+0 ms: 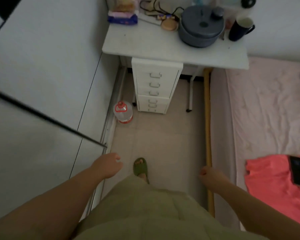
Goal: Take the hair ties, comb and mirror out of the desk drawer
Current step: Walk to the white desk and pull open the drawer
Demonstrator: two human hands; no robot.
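Note:
A white drawer unit [155, 85] with several closed drawers and metal handles stands under the white desk [145, 44] ahead of me. No hair ties, comb or mirror can be seen. My left hand [108, 166] hangs low at the left with its fingers loosely curled and nothing in it. My right hand [210, 177] hangs at the right beside the bed edge, fingers curled, also holding nothing. Both hands are far short of the drawers.
On the desk are a grey pot [201, 26], a dark mug [240, 28], cables and snack packets [122, 18]. A water bottle [123, 112] stands on the floor left of the drawers. A bed [267, 104] with a red garment [277, 184] runs along the right; a white wardrobe [42, 66] on the left.

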